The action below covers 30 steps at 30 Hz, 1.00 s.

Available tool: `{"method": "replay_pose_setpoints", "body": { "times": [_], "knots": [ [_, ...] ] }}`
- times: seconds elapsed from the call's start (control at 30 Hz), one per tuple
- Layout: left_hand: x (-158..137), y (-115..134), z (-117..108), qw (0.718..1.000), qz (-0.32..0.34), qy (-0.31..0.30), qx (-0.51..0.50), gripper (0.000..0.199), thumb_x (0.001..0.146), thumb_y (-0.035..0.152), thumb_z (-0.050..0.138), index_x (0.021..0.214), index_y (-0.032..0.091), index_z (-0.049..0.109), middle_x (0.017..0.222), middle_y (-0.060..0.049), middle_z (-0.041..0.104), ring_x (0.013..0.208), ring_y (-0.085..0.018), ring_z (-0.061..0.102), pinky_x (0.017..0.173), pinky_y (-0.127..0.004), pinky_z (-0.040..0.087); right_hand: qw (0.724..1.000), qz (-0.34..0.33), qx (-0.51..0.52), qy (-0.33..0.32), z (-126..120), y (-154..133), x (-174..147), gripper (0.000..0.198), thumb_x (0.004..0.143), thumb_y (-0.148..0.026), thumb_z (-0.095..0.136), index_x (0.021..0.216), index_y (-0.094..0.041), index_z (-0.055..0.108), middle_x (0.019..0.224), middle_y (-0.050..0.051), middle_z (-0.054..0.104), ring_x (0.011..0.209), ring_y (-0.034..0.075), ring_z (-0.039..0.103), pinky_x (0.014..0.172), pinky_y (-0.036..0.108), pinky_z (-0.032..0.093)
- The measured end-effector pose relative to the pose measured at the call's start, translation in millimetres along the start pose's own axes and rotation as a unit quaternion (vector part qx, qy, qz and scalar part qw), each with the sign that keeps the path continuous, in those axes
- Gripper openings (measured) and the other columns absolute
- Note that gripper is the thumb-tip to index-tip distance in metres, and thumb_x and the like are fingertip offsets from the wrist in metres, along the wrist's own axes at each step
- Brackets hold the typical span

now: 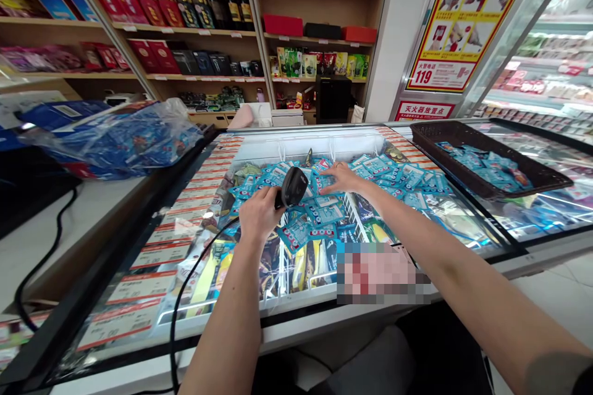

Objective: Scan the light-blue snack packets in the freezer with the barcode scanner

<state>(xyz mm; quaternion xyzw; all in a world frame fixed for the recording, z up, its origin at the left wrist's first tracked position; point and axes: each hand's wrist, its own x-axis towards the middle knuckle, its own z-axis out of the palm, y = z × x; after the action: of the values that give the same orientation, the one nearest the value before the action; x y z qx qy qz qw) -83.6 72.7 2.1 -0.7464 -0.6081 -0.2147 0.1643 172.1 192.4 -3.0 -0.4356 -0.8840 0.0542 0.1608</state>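
Note:
My left hand (pixel 259 213) is wrapped round the handle of a black corded barcode scanner (pixel 295 186), held over the glass lid of a chest freezer. Its cable (pixel 178 296) runs down past my left forearm. Farther right, my right hand (pixel 341 178) reaches across the lid with its fingers spread, over or touching the small blue packets (pixel 327 213). Many of these packets lie scattered on the glass on both sides of my hands. I cannot make out anything held in the right hand.
A dark plastic basket (pixel 537 185) with blue packets stands at the right on the freezer. Clear bags of blue packages (pixel 134 136) lie at the left. Price labels (pixel 143 287) line the left glass. Stocked shelves (pixel 199 29) stand behind.

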Motion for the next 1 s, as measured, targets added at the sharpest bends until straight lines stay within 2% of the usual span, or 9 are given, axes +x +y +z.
{"method": "replay_pose_setpoints", "body": {
  "times": [0.07, 0.17, 0.3, 0.4, 0.5, 0.57, 0.7, 0.83, 1.0],
  "knots": [
    [0, 0, 1, 1.000, 0.004, 0.004, 0.004, 0.030, 0.079, 0.032, 0.050, 0.107, 0.023, 0.056, 0.097, -0.007, 0.064, 0.095, -0.025, 0.059, 0.064, -0.030, 0.040, 0.998, 0.026, 0.011, 0.064, -3, 1, -4, 0.070, 0.058, -0.066, 0.067, 0.111, -0.020, 0.064, 0.105, 0.008, 0.062, 0.107, 0.027, 0.049, 0.093, 0.038, 0.034],
    [0, 0, 2, 1.000, 0.013, 0.011, 0.011, 0.030, 0.079, 0.032, 0.049, 0.107, 0.023, 0.056, 0.097, -0.007, 0.064, 0.095, -0.025, 0.058, 0.063, -0.030, 0.039, 0.985, 0.072, 0.068, 0.140, -10, 5, -12, 0.054, 0.065, -0.063, 0.064, 0.096, -0.018, 0.068, 0.094, 0.006, 0.064, 0.094, 0.022, 0.054, 0.084, 0.032, 0.039],
    [1, 1, 4, 1.000, 0.023, 0.016, 0.011, 0.032, 0.079, 0.031, 0.049, 0.109, 0.022, 0.056, 0.097, -0.007, 0.064, 0.095, -0.024, 0.058, 0.062, -0.030, 0.038, 0.951, 0.139, 0.177, 0.210, -26, 11, -29, 0.046, 0.070, -0.062, 0.059, 0.078, -0.017, 0.063, 0.070, 0.001, 0.059, 0.069, 0.015, 0.054, 0.064, 0.027, 0.042],
    [2, 5, 5, 0.999, 0.024, 0.023, 0.013, 0.034, 0.077, 0.030, 0.050, 0.109, 0.022, 0.056, 0.096, -0.007, 0.064, 0.095, -0.024, 0.058, 0.064, -0.029, 0.039, 0.903, 0.199, 0.294, 0.242, -32, 15, -48, 0.045, 0.069, -0.060, 0.060, 0.086, -0.018, 0.059, 0.068, -0.001, 0.057, 0.058, 0.013, 0.053, 0.054, 0.027, 0.044],
    [2, 10, 7, 0.999, 0.034, 0.030, 0.008, 0.033, 0.077, 0.030, 0.050, 0.108, 0.022, 0.056, 0.097, -0.006, 0.064, 0.096, -0.023, 0.058, 0.066, -0.029, 0.040, 0.841, 0.208, 0.426, 0.259, -32, 20, -70, 0.053, 0.066, -0.054, 0.065, 0.106, -0.021, 0.052, 0.084, 0.000, 0.060, 0.057, 0.013, 0.057, 0.052, 0.030, 0.051],
    [3, 15, 7, 0.998, 0.051, 0.031, 0.000, 0.032, 0.076, 0.030, 0.051, 0.107, 0.022, 0.057, 0.099, -0.006, 0.064, 0.095, -0.022, 0.058, 0.068, -0.029, 0.041, 0.812, 0.195, 0.477, 0.274, -30, 23, -83, 0.050, 0.064, -0.050, 0.068, 0.102, -0.022, 0.053, 0.086, 0.000, 0.060, 0.061, 0.014, 0.060, 0.058, 0.033, 0.055],
    [10, 29, -1, 0.995, 0.094, 0.012, -0.015, 0.030, 0.076, 0.028, 0.051, 0.105, 0.022, 0.058, 0.099, -0.005, 0.064, 0.095, -0.021, 0.059, 0.069, -0.027, 0.042, 0.765, 0.205, 0.539, 0.286, -23, 27, -100, 0.039, 0.061, -0.048, 0.070, 0.084, -0.021, 0.054, 0.070, -0.003, 0.056, 0.062, 0.015, 0.060, 0.065, 0.036, 0.058],
    [24, 48, -14, 0.992, 0.124, -0.022, -0.016, 0.030, 0.076, 0.030, 0.052, 0.105, 0.023, 0.058, 0.099, -0.004, 0.065, 0.095, -0.020, 0.059, 0.068, -0.026, 0.042, 0.759, 0.207, 0.533, 0.311, -18, 29, -105, 0.042, 0.062, -0.050, 0.069, 0.088, -0.022, 0.052, 0.070, -0.003, 0.059, 0.064, 0.015, 0.060, 0.064, 0.036, 0.057],
    [37, 66, -13, 0.992, 0.124, -0.031, -0.023, 0.028, 0.077, 0.034, 0.053, 0.102, 0.022, 0.060, 0.097, -0.004, 0.065, 0.095, -0.021, 0.059, 0.070, -0.026, 0.042, 0.791, 0.202, 0.496, 0.297, -12, 36, -104, 0.043, 0.070, -0.055, 0.062, 0.096, -0.023, 0.048, 0.074, -0.001, 0.062, 0.051, 0.015, 0.059, 0.049, 0.031, 0.052]
  ]
}}
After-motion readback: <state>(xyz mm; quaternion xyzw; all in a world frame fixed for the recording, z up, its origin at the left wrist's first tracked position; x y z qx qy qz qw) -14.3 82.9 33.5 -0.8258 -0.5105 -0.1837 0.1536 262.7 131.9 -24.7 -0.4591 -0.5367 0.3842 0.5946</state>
